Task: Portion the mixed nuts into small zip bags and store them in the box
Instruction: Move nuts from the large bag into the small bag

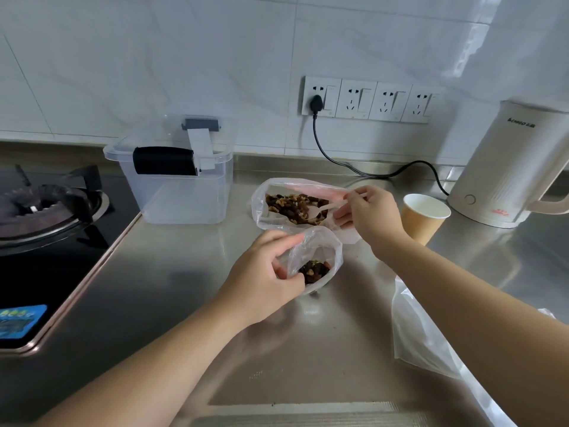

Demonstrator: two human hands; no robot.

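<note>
Plastic zip bag (317, 257) in left hand (264, 272)

brown nuts (295, 208), clear box (181, 192), perhaps tan cup (421, 223).

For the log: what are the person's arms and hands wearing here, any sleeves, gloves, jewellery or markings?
Nothing shows on either one. The left hand and right hand are bare, with no gloves, rings or watch visible. Both forearms are uncovered up to the frame edge, so no sleeves appear. No markings, straps or cables are on them.
</note>
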